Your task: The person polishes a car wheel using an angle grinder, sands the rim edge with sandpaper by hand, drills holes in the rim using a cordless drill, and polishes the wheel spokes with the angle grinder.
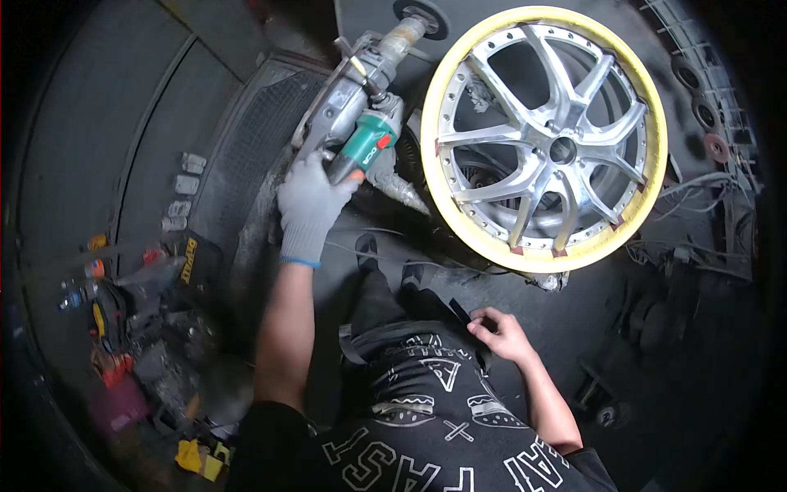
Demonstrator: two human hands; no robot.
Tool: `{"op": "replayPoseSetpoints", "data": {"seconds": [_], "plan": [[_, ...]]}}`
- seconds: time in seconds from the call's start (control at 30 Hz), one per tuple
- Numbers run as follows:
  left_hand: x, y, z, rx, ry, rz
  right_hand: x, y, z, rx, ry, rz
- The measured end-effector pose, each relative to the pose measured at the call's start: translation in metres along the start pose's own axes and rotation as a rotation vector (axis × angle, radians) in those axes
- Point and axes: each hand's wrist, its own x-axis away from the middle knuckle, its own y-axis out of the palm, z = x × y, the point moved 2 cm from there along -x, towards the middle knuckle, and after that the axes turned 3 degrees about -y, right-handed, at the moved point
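My left hand [314, 201], in a grey knit glove with a blue cuff edge, wraps round the rear end of a green power grinder [366, 148] with a red switch. The grinder's front end lies against a larger metal bench machine [343, 107]. My right hand [498, 332] is bare and held at my waist, its fingers closed on a black strap [461, 311]. To the right of the grinder, a silver multi-spoke wheel rim [566, 123] with yellow tape round its edge stands face up, touched by neither hand.
A round disc [422, 18] sits on the bench machine's far end. Cables [697, 193] and several discs [716, 148] hang on a wire rack at the right. Bags, a bottle [74, 299] and other clutter lie on the floor at the left. White blocks [186, 184] line up near the wall.
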Motion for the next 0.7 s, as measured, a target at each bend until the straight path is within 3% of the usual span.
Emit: {"op": "replayPoseSetpoints", "data": {"seconds": [0.07,0.1,0.17,0.2,0.23,0.3,0.37,0.4,0.43,0.47,0.5,0.53,0.57,0.6,0.7], "plan": [[0.037,-0.016,-0.005,0.233,-0.033,0.38,-0.01,0.012,0.014,0.05,-0.085,-0.066],[0.064,-0.014,-0.017,0.44,-0.168,0.444,-0.02,0.021,0.022,0.072,-0.138,-0.094],[0.123,0.006,-0.051,0.472,-0.266,0.556,-0.046,0.047,0.042,0.083,-0.126,-0.172],[0.154,0.021,-0.071,0.292,-0.232,0.591,-0.06,0.068,0.057,0.177,-0.169,-0.276],[0.181,0.036,-0.078,0.436,-0.436,0.399,-0.078,0.091,0.073,0.273,-0.216,-0.378],[0.226,0.074,-0.078,0.565,-0.647,0.196,-0.111,0.147,0.087,0.347,-0.342,-0.451],[0.257,0.115,-0.09,0.24,-0.5,-0.303,-0.174,0.199,0.1,0.219,-0.582,-0.255],[0.284,0.149,-0.106,0.193,-0.379,-0.284,-0.213,0.216,0.093,0.173,-0.532,-0.15],[0.315,0.193,-0.125,0.162,-0.265,-0.26,-0.249,0.229,0.08,0.161,-0.596,0.129],[0.343,0.226,-0.144,0.119,-0.227,-0.266,-0.304,0.244,0.09,0.105,-0.628,0.148],[0.37,0.258,-0.163,0.077,-0.188,-0.27,-0.341,0.248,0.078,0.133,-0.627,0.407],[0.378,0.279,-0.176,0.046,-0.166,-0.287,-0.379,0.247,0.07,0.096,-0.643,0.55],[0.377,0.289,-0.186,0.019,-0.162,-0.31,-0.421,0.257,0.085,0.255,-0.551,0.646],[0.373,0.294,-0.191,-0.001,-0.169,-0.336,-0.461,0.264,0.102,0.483,-0.167,0.312],[0.351,0.301,-0.206,-0.032,-0.16,-0.361,-0.548,0.275,0.133,0.578,-0.183,0.432]]}}
